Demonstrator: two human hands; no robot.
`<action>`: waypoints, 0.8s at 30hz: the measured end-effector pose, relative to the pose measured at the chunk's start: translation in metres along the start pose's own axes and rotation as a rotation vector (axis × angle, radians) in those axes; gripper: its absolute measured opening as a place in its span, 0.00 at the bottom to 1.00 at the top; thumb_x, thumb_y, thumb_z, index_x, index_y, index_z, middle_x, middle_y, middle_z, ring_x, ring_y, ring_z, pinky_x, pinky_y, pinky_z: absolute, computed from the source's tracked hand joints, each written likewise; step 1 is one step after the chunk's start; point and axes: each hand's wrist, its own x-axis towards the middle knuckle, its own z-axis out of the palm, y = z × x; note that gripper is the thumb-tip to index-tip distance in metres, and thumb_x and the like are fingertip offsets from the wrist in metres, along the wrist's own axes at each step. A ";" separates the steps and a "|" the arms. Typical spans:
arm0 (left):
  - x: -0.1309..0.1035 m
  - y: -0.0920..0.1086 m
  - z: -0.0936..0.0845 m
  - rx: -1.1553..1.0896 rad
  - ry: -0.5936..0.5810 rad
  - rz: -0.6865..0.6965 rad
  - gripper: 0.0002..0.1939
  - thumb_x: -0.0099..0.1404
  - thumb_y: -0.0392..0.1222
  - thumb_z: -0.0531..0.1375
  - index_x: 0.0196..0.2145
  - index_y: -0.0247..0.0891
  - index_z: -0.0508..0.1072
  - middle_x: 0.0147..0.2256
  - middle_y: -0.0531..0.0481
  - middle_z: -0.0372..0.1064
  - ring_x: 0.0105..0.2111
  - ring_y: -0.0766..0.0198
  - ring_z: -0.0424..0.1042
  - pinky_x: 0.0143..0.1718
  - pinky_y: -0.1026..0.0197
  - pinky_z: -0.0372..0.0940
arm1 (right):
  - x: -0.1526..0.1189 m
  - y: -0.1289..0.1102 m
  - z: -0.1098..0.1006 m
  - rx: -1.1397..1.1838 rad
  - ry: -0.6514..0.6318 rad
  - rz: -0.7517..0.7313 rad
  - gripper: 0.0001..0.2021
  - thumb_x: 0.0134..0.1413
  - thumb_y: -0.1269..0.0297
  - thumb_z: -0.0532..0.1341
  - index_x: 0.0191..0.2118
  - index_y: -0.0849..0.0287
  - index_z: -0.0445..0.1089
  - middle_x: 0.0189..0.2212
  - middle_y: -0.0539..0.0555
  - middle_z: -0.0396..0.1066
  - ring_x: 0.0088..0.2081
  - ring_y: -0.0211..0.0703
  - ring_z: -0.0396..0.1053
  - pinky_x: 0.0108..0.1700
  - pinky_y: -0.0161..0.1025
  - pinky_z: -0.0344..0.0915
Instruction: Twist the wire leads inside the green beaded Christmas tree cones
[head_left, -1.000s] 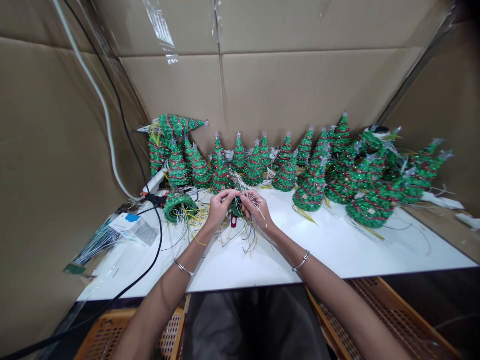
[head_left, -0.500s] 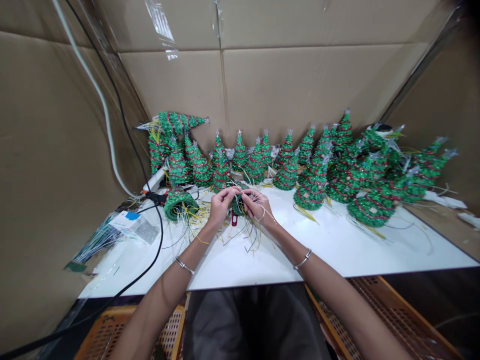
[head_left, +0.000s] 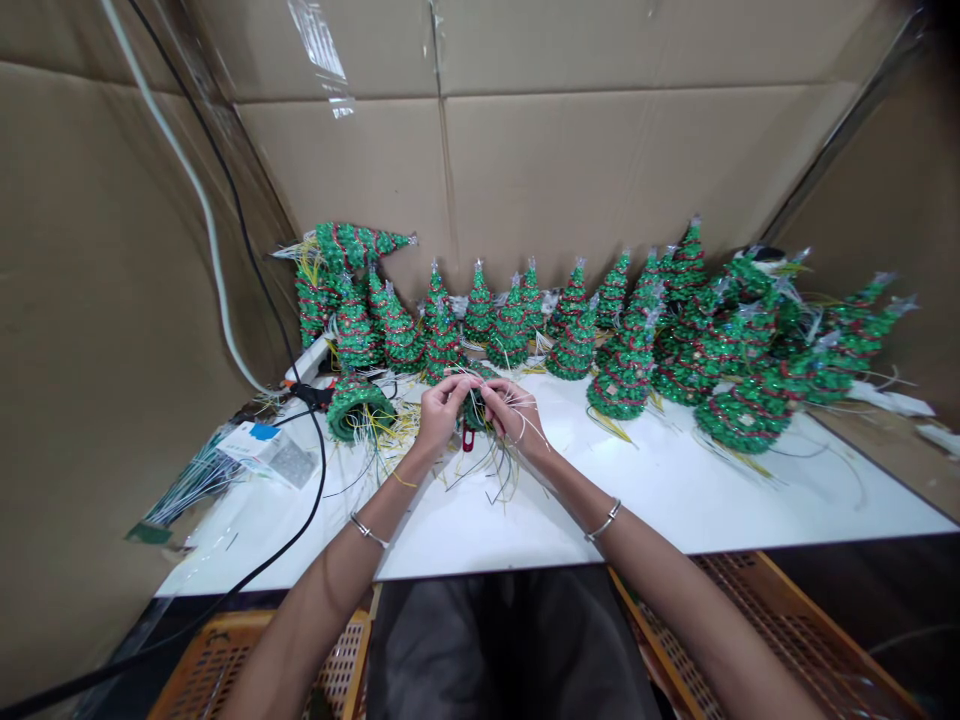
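Observation:
My left hand and my right hand meet over the middle of the table, fingertips pinched close together. Thin white wires run between the fingers of both hands and fan out over the right one. Just below the fingertips is a small dark green piece, partly hidden by the hands. A red-handled tool shows beneath it. Loose wire ends, yellow, white and dark, spread on the white table under my hands. To the left, a green tinsel tree lies on its side, its hollow base facing me with wires coming out.
Several green tinsel trees with red garlands stand along the back and right. A power strip, a black cable, a small box and a wire bundle are at left. Orange crates sit below the table edge.
The white wires at my right hand have shifted slightly, and its fingers have moved a little. Both hands stay in nearly the same place.

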 end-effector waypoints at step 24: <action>-0.003 -0.025 0.003 -0.109 0.138 -0.083 0.11 0.61 0.49 0.64 0.34 0.39 0.80 0.40 0.45 0.76 0.47 0.57 0.72 0.57 0.53 0.61 | 0.001 0.011 -0.017 -0.404 -0.108 -0.267 0.17 0.60 0.56 0.58 0.48 0.59 0.75 0.20 0.47 0.60 0.22 0.35 0.54 0.27 0.34 0.56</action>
